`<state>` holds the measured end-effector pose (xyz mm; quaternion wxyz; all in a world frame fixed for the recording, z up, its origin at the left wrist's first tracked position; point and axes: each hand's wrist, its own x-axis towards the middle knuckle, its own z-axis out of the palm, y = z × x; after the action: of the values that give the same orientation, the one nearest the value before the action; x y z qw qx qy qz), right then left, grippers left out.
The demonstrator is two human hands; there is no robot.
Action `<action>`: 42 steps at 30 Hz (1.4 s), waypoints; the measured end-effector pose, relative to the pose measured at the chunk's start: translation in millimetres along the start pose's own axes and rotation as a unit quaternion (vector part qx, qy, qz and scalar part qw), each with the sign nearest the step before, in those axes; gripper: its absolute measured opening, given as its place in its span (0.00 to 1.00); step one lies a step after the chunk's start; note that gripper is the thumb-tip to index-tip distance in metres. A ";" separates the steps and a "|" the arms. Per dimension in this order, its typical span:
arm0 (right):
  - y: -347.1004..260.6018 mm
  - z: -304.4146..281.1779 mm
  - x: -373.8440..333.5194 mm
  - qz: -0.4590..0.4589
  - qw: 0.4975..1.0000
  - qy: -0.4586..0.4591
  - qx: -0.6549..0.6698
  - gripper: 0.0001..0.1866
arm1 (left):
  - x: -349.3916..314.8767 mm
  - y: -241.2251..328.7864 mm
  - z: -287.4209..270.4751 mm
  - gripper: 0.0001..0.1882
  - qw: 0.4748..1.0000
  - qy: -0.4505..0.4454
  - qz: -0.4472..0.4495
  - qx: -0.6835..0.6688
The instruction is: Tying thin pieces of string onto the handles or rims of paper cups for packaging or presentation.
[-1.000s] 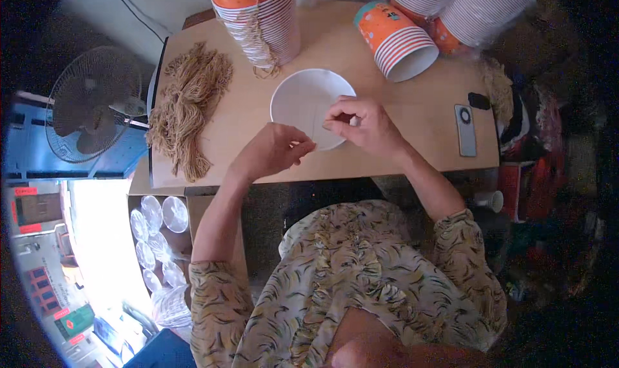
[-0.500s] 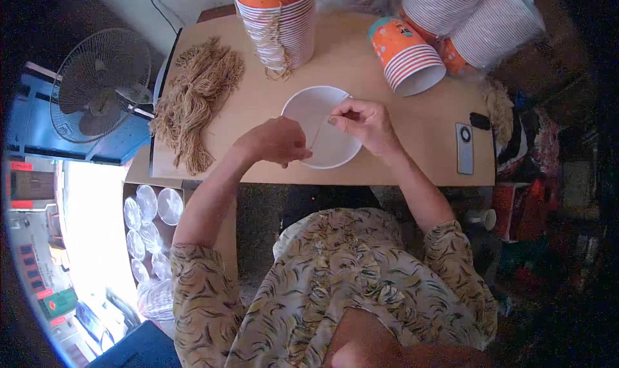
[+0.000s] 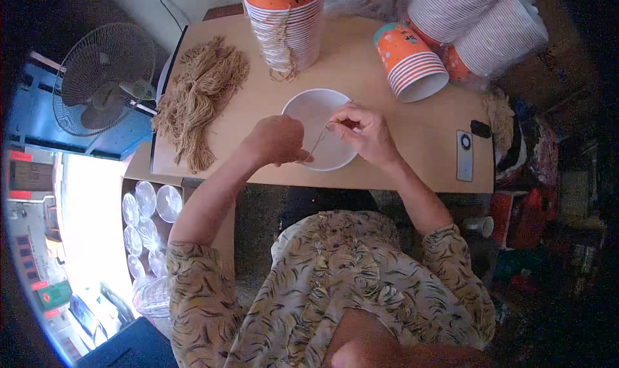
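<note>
A round white paper tub (image 3: pixel 314 102) sits at the near edge of the table, its wide mouth facing up. Over that mouth a short piece of tan string (image 3: pixel 319 139) runs slantwise between my hands. My left hand (image 3: pixel 278 140) is closed, thumb and fingers pinching the string's lower end by the tub's near-left rim. My right hand (image 3: pixel 366 133) pinches the upper end above the right side of the tub. Close to the right fingertips the string seems to cross or loop, though it is too thin to make out fully.
A heap of tan strings (image 3: pixel 203 100) lies at the left. Behind stands a tall stack of orange-and-white tubs (image 3: pixel 303 36) with strings hanging on it. More tubs (image 3: pixel 416 68) lie back right, near a phone (image 3: pixel 464 155). A fan (image 3: pixel 103 81) stands left.
My right fingers have curled and shifted slightly, and the string near them now looks crossed or looped instead of one straight line. The left hand still pinches its end.
</note>
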<state>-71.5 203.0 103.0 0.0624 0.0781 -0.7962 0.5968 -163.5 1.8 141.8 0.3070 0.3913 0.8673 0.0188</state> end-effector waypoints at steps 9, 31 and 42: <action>-4.3 3.0 -4.4 -0.007 0.999 0.034 -0.033 0.05 | 7.2 -23.1 15.9 0.18 0.995 0.072 0.063 -0.004; 5.5 12.5 27.0 -0.190 0.965 0.066 -0.168 0.05 | 11.8 -26.4 6.2 0.13 0.904 0.254 0.161 -0.305; -41.0 -12.3 23.8 -0.199 0.945 -0.006 -0.260 0.02 | 16.0 -13.8 15.5 0.12 0.719 0.032 0.150 -0.678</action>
<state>-86.6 202.3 149.6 0.1938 0.2197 -0.8923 0.3436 -172.4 0.0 117.1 0.4552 0.2026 0.5621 0.6601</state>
